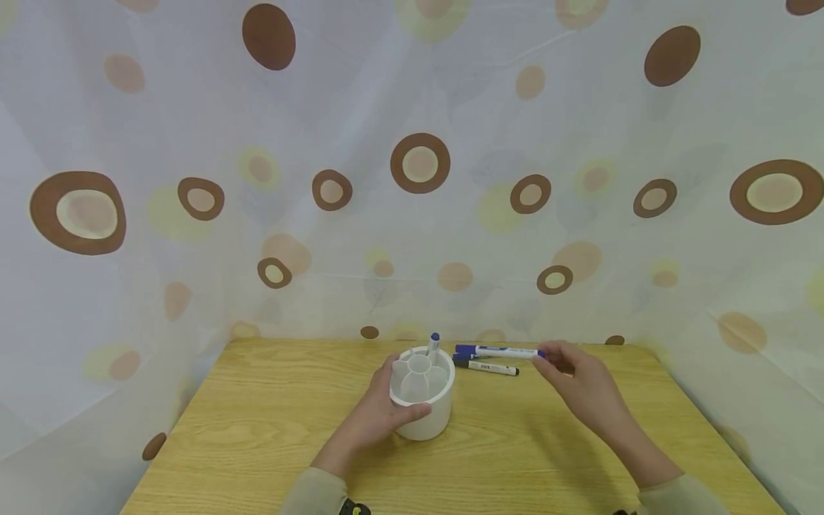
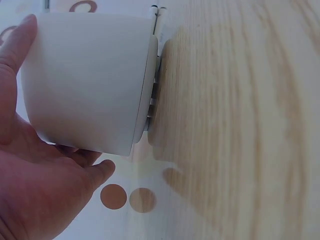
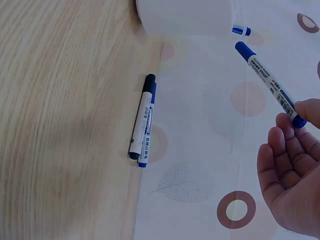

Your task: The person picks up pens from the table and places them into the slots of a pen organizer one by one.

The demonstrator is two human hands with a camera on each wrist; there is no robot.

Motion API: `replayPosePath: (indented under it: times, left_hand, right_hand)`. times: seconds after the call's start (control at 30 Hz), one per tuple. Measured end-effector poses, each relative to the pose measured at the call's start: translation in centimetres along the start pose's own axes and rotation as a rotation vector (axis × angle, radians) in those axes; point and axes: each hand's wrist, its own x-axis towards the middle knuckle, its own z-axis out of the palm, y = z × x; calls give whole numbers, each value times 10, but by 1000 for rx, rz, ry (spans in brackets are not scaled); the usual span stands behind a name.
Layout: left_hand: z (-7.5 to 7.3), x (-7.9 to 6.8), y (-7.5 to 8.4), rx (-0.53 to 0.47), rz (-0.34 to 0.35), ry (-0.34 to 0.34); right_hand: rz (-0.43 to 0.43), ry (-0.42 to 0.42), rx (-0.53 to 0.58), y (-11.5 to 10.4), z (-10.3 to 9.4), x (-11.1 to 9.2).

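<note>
My left hand (image 1: 376,409) grips a white round pen holder (image 1: 439,413), thumb on the near side and fingers round the left. Fan-shaped compartments divide the holder's inside, and a blue-capped marker (image 1: 434,344) stands upright at its back edge. To the right, my right hand (image 1: 584,386) pinches a white marker with a blue cap (image 3: 272,85) by its tail end, between thumb and fingers. It is raised above the table and its cap points left toward the holder. On the table, a black-capped marker (image 3: 142,120) lies alongside another blue marker (image 3: 149,132).
The wooden table (image 1: 270,400) ends at a white cloth backdrop (image 1: 360,86) with brown and yellow spots. The cloth also runs along both sides. The two lying markers are near the table's back edge, right of the holder.
</note>
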Motion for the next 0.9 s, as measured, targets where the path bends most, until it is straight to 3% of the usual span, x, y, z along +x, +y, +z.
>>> replayPosePath:
  times: [0.47, 0.9]
  left_hand:
    - [0, 1, 0, -1, 7, 4]
    - [0, 1, -1, 16, -13, -1]
  right_hand:
    - [-52, -15, 34, -27, 9, 13]
    - [-42, -51, 68, -35, 23, 23]
